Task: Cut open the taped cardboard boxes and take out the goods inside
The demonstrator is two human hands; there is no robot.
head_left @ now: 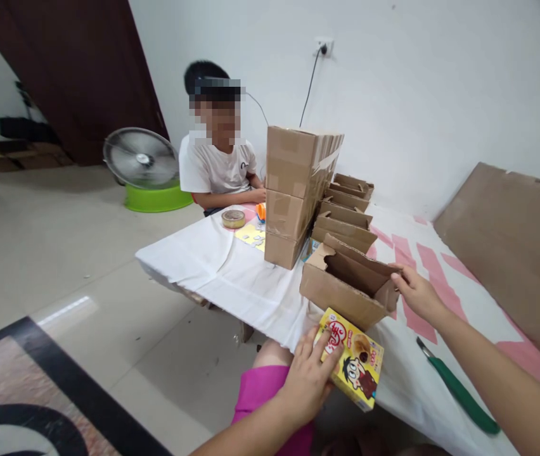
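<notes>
My left hand [310,373] grips a yellow snack box [352,361] with a cartoon figure and red lettering, fingers spread over its upper face. The snack box is tilted at the table's near edge, just in front of an open cardboard box [336,288]. My right hand [417,291] pinches the right rim of that cardboard box. Its inside is dark, and I cannot make out any contents. A green-handled knife [460,389] lies on the cloth below my right forearm.
Tall stacked cardboard boxes [284,196] stand mid-table. Several open cardboard compartments [346,218] line up behind the near box. A tape roll [233,219] sits at the left edge. Across the table sits a person [220,164]. A fan [141,158] stands on the floor; a cardboard sheet [512,253] leans right.
</notes>
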